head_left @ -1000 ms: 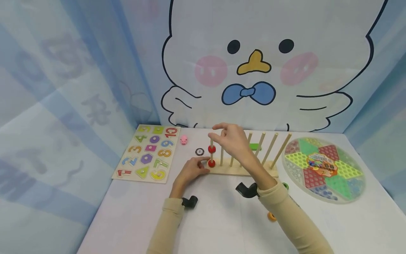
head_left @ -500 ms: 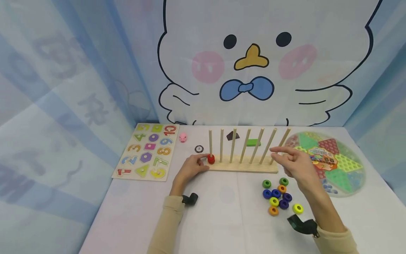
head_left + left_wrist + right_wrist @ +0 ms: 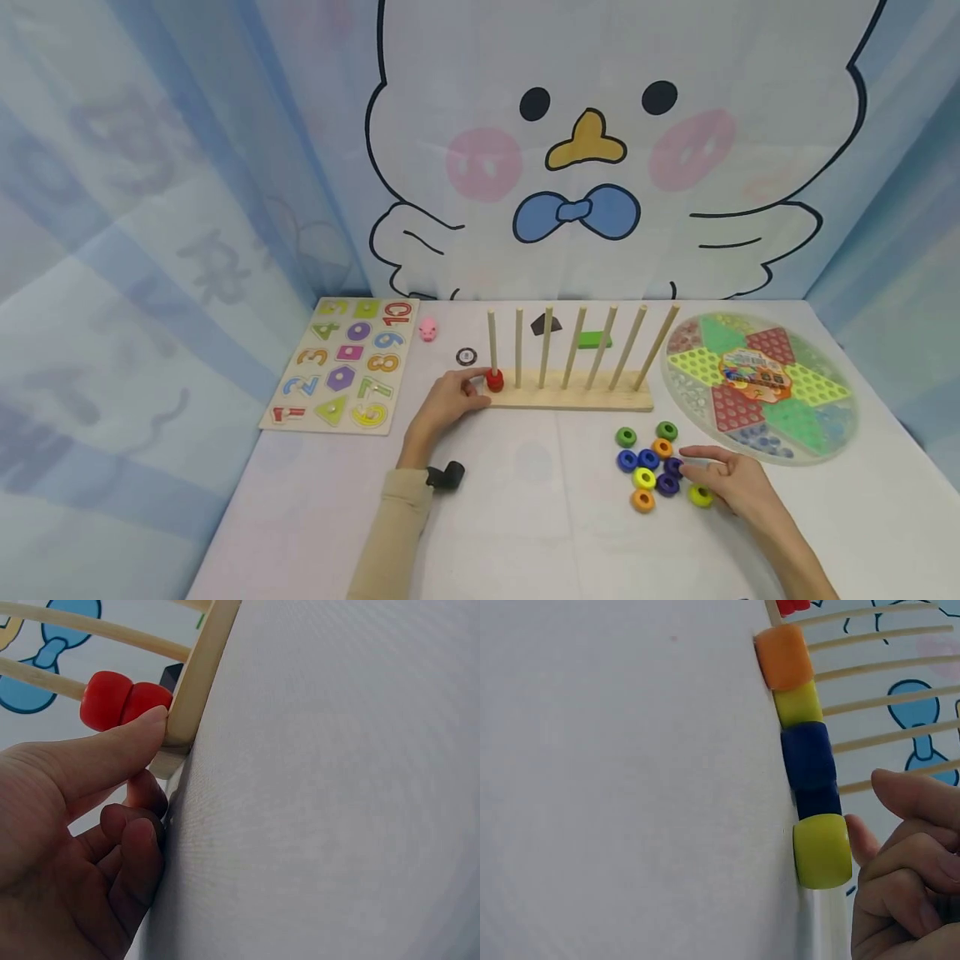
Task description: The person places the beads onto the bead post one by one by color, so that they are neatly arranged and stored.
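Note:
A wooden peg stand (image 3: 570,400) with a row of upright pegs lies across the table. Two red beads (image 3: 124,701) are stacked low on its leftmost peg. My left hand (image 3: 447,402) holds the left end of the base, thumb tip beside the lower bead, as the left wrist view shows. My right hand (image 3: 738,485) hovers at the right of a group of loose beads, thumb and forefinger apart near a purple bead (image 3: 668,484) and a yellow bead (image 3: 823,851). Nothing shows between its fingers. Green, blue and orange beads (image 3: 642,501) lie close by.
A number puzzle board (image 3: 397,367) lies at the left, with a pink pig figure (image 3: 427,330) and a round black-and-white disc (image 3: 467,357) beside it. Behind the stand are a green block (image 3: 594,340) and a dark pentagon (image 3: 546,325). A round checkers board (image 3: 817,425) lies right.
The upper red bead has dropped down the leftmost peg onto the lower one. My right hand has left that peg and moved right and down to the loose beads. The left hand stays put.

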A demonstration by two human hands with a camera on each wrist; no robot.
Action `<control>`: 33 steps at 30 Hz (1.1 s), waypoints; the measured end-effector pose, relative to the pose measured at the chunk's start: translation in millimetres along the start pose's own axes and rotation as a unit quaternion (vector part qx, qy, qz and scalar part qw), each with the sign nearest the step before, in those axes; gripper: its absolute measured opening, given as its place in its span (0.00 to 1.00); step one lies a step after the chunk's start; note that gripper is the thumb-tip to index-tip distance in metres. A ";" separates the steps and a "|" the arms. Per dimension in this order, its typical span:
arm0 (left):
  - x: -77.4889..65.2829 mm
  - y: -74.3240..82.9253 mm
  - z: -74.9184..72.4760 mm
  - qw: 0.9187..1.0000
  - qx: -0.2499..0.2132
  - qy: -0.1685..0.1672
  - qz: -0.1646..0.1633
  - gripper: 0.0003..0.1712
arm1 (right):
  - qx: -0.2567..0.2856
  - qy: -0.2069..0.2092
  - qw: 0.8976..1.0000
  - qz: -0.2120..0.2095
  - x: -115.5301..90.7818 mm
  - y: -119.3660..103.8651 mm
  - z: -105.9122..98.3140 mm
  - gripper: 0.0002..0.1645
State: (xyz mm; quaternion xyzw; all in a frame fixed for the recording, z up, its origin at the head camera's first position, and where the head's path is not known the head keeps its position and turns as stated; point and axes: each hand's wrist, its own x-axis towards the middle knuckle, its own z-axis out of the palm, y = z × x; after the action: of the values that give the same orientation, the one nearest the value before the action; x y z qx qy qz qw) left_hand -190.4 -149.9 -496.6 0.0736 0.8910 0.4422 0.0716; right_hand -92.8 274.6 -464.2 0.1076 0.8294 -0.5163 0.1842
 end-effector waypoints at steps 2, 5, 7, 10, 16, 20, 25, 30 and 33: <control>-0.5 0.0 -0.1 1.000 0.003 0.001 0.001 0.30 | -0.011 0.005 1.000 -0.013 -1.6 4.4 3.0 0.38; -1.5 -1.1 -0.1 1.000 0.005 0.004 -0.001 0.30 | -0.059 0.015 0.998 -0.031 -1.0 5.9 6.9 0.37; -3.0 -1.5 0.5 1.000 0.003 0.002 -0.010 0.30 | -0.094 0.020 0.995 -0.032 0.2 5.7 9.1 0.35; -4.8 -2.0 1.9 1.000 0.001 -0.002 -0.020 0.31 | -0.139 0.024 0.990 -0.029 1.6 5.6 11.8 0.35; -2.5 0.3 1.0 1.000 -0.002 0.003 -0.005 0.29 | -0.201 0.039 0.977 -0.057 1.1 2.8 13.2 0.36; 2.5 3.2 -1.3 1.000 -0.001 0.006 0.000 0.29 | -0.236 0.065 0.965 -0.090 -2.5 -12.4 9.1 0.38; 6.9 5.4 -3.9 1.000 0.000 0.002 -0.006 0.30 | -0.236 0.104 0.953 -0.156 -9.8 -62.3 8.5 0.38; 5.7 1.8 -4.4 1.000 0.001 0.004 -0.010 0.30 | -0.179 0.109 0.949 -0.236 -13.3 -130.8 31.5 0.34; 4.0 -0.1 -1.7 1.000 0.001 -0.001 -0.006 0.29 | -0.152 0.097 0.945 -0.273 -10.5 -169.0 45.6 0.31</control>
State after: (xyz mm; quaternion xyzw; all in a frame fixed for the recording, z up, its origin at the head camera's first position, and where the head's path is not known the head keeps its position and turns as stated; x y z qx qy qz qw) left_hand -194.6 -150.5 -495.9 0.0691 0.8917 0.4410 0.0753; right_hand -136.6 158.9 -340.0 -0.1030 0.9094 -0.4017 -0.0310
